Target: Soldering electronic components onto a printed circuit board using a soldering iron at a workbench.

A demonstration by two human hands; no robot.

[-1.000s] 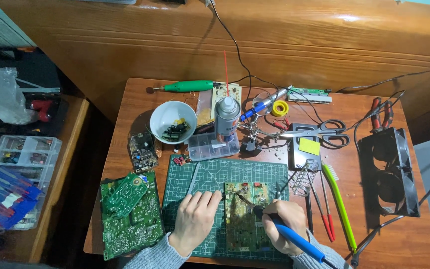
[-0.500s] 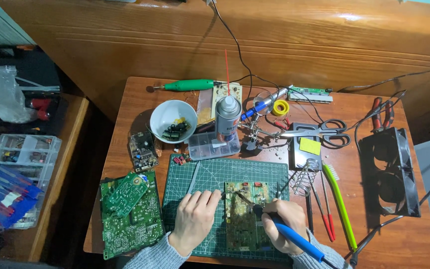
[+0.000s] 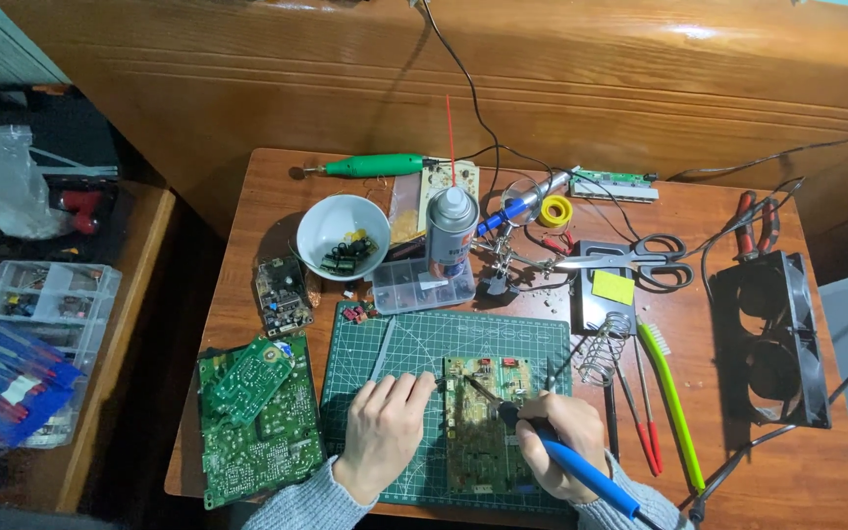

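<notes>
A small green and tan circuit board lies on a green cutting mat near the table's front edge. My right hand grips a blue-handled soldering iron, its metal tip slanting up-left onto the board's upper part. My left hand rests palm down on the mat just left of the board, its fingertips pinching a thin solder wire that points toward the iron's tip.
Larger green circuit boards lie left of the mat. Behind it stand a white bowl of components, a spray can, a clear parts box and a helping-hands clamp. Scissors, a coil iron stand, a green brush and a black fan sit right.
Both hands stay at the board; the iron's tip and the left fingertips have shifted only slightly.
</notes>
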